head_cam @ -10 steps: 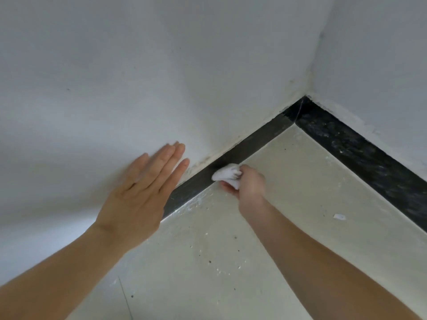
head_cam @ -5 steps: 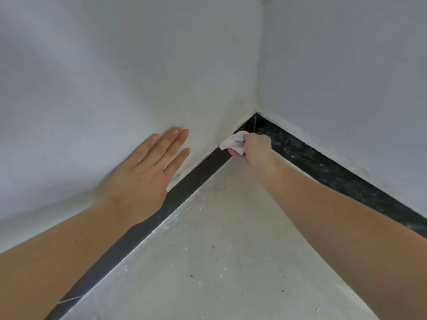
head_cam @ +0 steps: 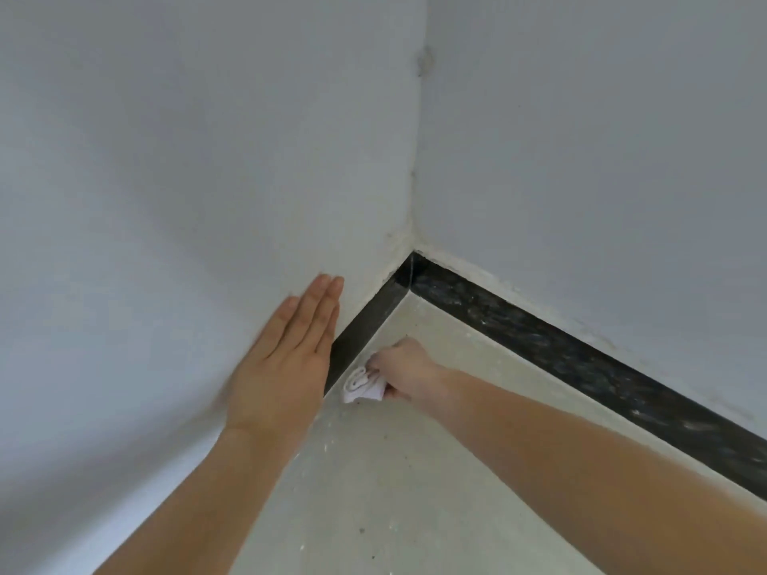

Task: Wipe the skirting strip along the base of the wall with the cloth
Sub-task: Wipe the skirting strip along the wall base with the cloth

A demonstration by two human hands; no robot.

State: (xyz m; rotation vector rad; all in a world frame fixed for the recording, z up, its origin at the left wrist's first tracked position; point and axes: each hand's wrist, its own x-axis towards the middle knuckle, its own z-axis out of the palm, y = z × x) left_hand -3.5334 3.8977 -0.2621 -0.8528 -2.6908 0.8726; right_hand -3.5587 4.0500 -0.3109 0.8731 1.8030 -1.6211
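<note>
A dark skirting strip [head_cam: 365, 321] runs along the foot of the left wall into the room corner and carries on, speckled black, under the right wall. My right hand [head_cam: 400, 367] is closed around a bunched white cloth [head_cam: 362, 383], which is pressed where the left strip meets the floor. My left hand [head_cam: 286, 359] lies flat on the left wall with its fingers straight and together, just above the strip, and hides the strip's nearer stretch.
Two white plastered walls [head_cam: 207, 159] meet in the corner [head_cam: 413, 251]. The pale floor [head_cam: 373, 512] is dotted with dust and white flecks. My right forearm crosses the floor from the lower right.
My right hand has drawn the cloth back along the left strip, away from the corner towards me. The left hand stays flat on the wall. The view has shifted.
</note>
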